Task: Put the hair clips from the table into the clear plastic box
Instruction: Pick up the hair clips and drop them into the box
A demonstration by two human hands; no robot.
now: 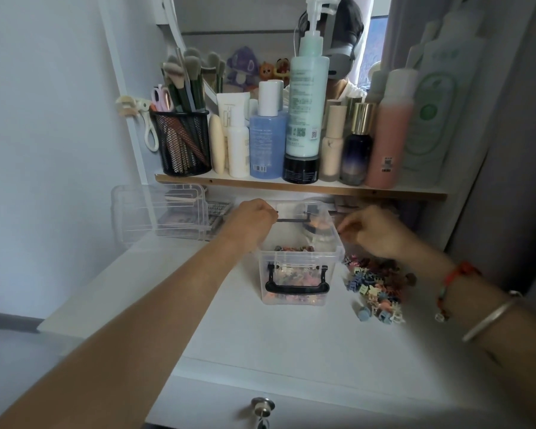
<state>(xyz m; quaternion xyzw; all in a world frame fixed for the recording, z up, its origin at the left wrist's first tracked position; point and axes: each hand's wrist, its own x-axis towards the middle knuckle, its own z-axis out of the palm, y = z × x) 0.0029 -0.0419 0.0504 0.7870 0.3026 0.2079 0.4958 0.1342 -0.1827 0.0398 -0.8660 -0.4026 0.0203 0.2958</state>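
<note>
A clear plastic box (291, 258) with a black handle stands on the white table, with many small coloured hair clips inside it. A pile of small hair clips (375, 283) lies on the table just right of the box. My left hand (251, 221) hovers over the box's left rear rim, fingers curled; whether it holds a clip is hidden. My right hand (375, 230) is beside the box's right rim, above the pile, fingertips pinched together near the rim; anything between them is too small to make out.
A clear lid (158, 212) leans at the back left of the table. A shelf (291, 184) just above carries bottles, tubes and a black mesh brush holder (183, 144). A drawer knob (262, 407) is at the front edge.
</note>
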